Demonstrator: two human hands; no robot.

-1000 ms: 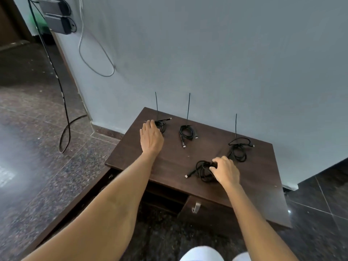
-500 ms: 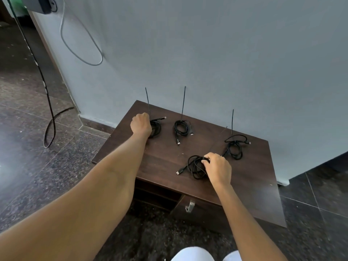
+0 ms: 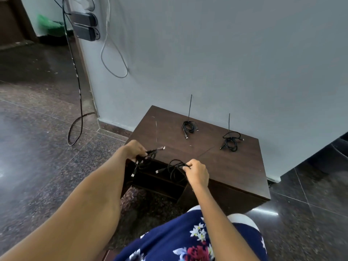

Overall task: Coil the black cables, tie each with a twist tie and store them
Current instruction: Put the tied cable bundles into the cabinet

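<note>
Nearest the camera, a dark blue garment with a floral print [image 3: 190, 240] filled the bottom of the view, and both bare forearms reached forward over it. The right hand [image 3: 197, 173] was clenched around a loose bundle of black cable [image 3: 174, 168], lifted off the surface at the front edge of the dark brown wooden cabinet [image 3: 235, 166]; one plug end hung out to the left of the bundle. The left hand [image 3: 134, 149] was closed on a second black cable bundle [image 3: 145, 160], held at the cabinet's front left corner, with a braided connector end [image 3: 157, 149] projecting to the right from between the fingers and further loops and a plug dangling below the hand, in front of the cabinet's open dark recess [image 3: 158, 180]. The two hands were near each other but apart.

Farther back on the cabinet top, two coiled black cables lay well apart: one coil near the wall at centre [image 3: 189, 127], one coil to the right [image 3: 231, 142]. Above each, a thin black twist tie stood upright against the pale grey wall [image 3: 226, 53], the centre tie [image 3: 190, 108] and the right tie [image 3: 229, 122].

At far left, a black cord [image 3: 77, 87] ran down from dark wall-mounted boxes [image 3: 84, 25] to the speckled stone floor [image 3: 37, 147], with a grey wire loop [image 3: 114, 53] beside it.
</note>
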